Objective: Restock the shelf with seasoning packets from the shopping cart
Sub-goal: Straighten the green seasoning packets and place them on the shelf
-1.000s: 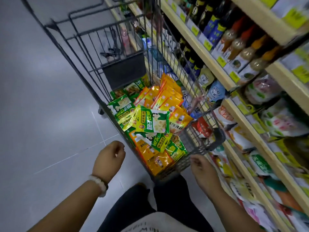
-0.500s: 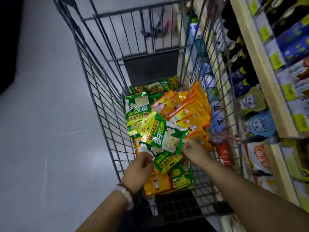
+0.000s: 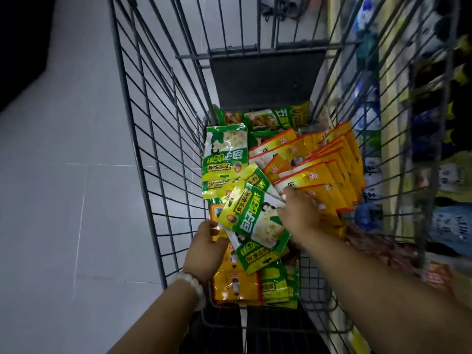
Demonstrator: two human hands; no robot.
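From the head view, both my forearms reach down into the shopping cart [image 3: 153,139]. My left hand [image 3: 207,249], a pale bead bracelet [image 3: 190,282] on its wrist, pinches the lower left corner of the top green packet [image 3: 255,221] between thumb and curled fingers. My right hand [image 3: 300,213] lies palm down at that packet's right edge, fingers curled round it. Half a second ago both hands sat lower, the left not yet on this packet. In the cart lie green packets and a fanned row of orange packets [image 3: 329,159]; the shelf [image 3: 393,129] stands to the right.
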